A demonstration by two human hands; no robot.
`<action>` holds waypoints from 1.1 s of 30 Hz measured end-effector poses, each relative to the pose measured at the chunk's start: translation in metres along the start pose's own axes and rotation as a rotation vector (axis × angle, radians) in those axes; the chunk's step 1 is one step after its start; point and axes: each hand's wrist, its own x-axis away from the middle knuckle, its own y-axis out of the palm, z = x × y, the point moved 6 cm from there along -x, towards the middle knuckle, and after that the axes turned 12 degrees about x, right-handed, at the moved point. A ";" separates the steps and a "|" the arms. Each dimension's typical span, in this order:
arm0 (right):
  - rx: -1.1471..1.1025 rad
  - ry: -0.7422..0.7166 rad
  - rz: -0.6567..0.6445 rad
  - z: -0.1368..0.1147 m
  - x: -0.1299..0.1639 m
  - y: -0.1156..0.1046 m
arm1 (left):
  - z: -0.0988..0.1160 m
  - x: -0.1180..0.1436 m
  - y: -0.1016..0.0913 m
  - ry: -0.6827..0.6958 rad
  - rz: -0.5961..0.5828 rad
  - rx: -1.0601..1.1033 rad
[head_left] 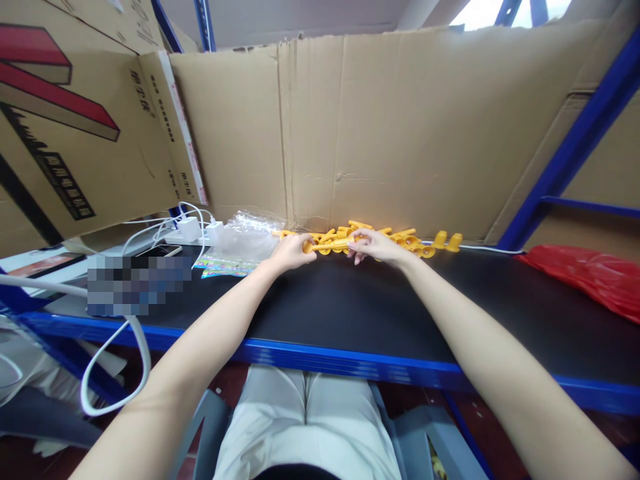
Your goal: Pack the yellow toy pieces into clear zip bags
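Black table (340,307) before tall cardboard (400,127) bears a heap of yellow pieces (345,232) along its far side, and just nearer, the left hand (294,253) and right hand (374,246), each grip closed, pinch opposite ends of one slim yellow piece (330,245).

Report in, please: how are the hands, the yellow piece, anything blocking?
Left hand and right hand holding one yellow piece between them. Similar yellow pieces heaped behind. Clear plastic beside left hand, nothing visibly blocking.
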 end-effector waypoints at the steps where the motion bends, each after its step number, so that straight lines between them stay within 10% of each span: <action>1: -0.010 -0.004 -0.005 0.000 0.000 0.000 | 0.000 0.000 0.000 0.004 0.003 0.008; 33: -0.026 0.103 -0.065 0.001 0.002 0.004 | 0.012 0.002 -0.007 0.081 0.030 -0.051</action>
